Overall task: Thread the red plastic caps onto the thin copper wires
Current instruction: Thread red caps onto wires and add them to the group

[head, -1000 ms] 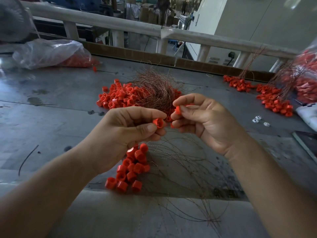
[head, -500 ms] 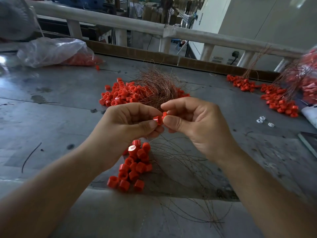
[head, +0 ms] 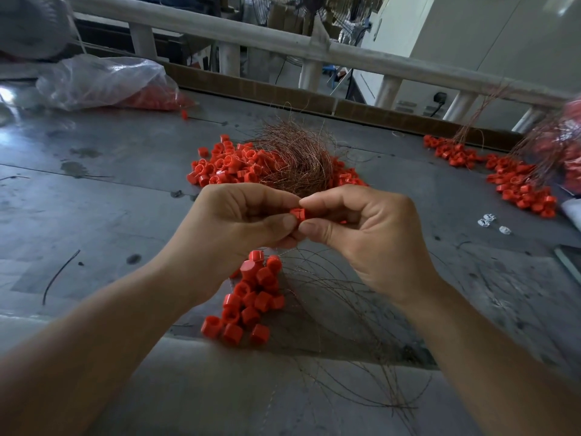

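1. Both hands meet at the centre of the frame above a grey metal table (head: 94,190). A second ago they were held apart, each with its own cap.
2. The left hand (head: 239,228) clamps thumb and forefinger on a single red cap (head: 298,214), with the other fingers curled underneath.
3. The right hand (head: 371,237) closes its thumb and forefinger tips on the same cap from the right. The cap it showed a second ago is now out of sight, and whether a wire runs through the pinch cannot be told.
4. A bunch of caps (head: 251,297) lies just below the left hand, where it lay before. Loose wires (head: 345,325) fan from it toward the lower right of the frame.
5. Behind the hands, in the upper centre, the heap of caps (head: 226,165) and the tangle of copper wire (head: 298,162) resting on it are unchanged.
6. A clear plastic bag (head: 107,80) sits in the upper left. At the right edge, a second scatter of caps (head: 518,184) trails its own wires, with small white bits (head: 490,221) near it.
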`<action>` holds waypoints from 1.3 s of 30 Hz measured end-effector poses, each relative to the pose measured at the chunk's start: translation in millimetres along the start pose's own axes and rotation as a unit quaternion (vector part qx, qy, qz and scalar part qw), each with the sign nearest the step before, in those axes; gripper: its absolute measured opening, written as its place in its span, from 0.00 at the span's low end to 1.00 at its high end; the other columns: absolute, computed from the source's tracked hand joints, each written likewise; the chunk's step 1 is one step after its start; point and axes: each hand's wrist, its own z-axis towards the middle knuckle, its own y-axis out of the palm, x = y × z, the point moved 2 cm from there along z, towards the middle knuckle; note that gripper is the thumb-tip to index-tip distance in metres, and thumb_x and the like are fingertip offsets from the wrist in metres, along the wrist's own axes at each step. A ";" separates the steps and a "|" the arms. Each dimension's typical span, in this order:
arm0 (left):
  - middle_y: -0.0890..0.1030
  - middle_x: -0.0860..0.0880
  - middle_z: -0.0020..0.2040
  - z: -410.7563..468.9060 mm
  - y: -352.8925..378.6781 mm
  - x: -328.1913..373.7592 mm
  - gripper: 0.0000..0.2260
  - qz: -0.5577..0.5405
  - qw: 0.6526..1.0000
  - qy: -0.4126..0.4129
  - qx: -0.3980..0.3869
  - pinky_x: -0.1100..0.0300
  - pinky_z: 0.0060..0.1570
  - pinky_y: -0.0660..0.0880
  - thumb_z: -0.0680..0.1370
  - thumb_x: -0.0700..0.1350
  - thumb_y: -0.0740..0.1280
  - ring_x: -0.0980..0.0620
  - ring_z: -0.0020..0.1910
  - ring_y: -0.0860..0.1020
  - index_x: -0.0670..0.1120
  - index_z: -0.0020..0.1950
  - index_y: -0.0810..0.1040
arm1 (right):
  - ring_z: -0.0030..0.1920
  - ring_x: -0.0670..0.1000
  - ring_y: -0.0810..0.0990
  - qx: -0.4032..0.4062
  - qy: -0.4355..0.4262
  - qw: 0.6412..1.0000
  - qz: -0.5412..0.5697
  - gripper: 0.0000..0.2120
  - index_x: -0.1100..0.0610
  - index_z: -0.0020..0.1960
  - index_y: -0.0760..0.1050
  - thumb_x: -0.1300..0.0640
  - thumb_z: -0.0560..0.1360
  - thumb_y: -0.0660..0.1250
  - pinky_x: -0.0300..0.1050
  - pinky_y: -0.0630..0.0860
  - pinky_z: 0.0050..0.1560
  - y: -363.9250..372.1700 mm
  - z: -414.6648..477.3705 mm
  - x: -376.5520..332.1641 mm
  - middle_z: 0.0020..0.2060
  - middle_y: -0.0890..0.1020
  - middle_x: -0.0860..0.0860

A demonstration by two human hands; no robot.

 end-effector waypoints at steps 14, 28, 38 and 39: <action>0.84 0.46 0.36 -0.2 1.4 -2.8 0.09 0.018 1.000 -0.001 -0.022 0.66 0.35 0.78 0.62 0.41 0.68 0.51 0.35 0.83 0.50 0.39 0.84 | 0.41 0.45 0.81 0.007 -0.088 0.991 -0.101 0.11 0.63 0.45 0.81 0.61 0.64 0.72 0.36 0.78 0.43 -1.2 -1.3 -0.7 0.39 0.81 0.50; 0.84 0.46 0.35 -1.7 1.7 -2.4 0.12 -0.030 0.999 -0.021 -0.031 0.66 0.34 0.78 0.58 0.46 0.70 0.51 0.35 0.83 0.50 0.40 0.85 | 0.38 0.40 0.80 -0.007 -0.071 0.997 -0.043 0.13 0.58 0.48 0.79 0.58 0.64 0.72 0.35 0.77 0.40 -3.6 0.2 -0.4 0.37 0.79 0.42; 0.82 0.43 0.32 -3.2 -1.5 0.6 0.11 -0.075 0.989 -0.077 -0.101 0.65 0.29 0.77 0.61 0.37 0.74 0.50 0.30 0.81 0.44 0.42 0.82 | 0.38 0.49 0.78 -0.096 0.004 0.995 0.016 0.13 0.47 0.47 0.78 0.51 0.62 0.70 0.38 0.77 0.41 -2.9 0.4 -3.8 0.35 0.79 0.48; 0.82 0.43 0.33 -3.4 -2.3 -0.1 0.14 -0.079 0.988 -0.082 -0.106 0.64 0.29 0.77 0.62 0.36 0.75 0.50 0.31 0.81 0.43 0.46 0.79 | 0.40 0.48 0.78 -0.116 0.002 0.993 0.000 0.14 0.46 0.48 0.78 0.50 0.63 0.69 0.37 0.76 0.43 -3.0 0.6 -4.6 0.37 0.79 0.49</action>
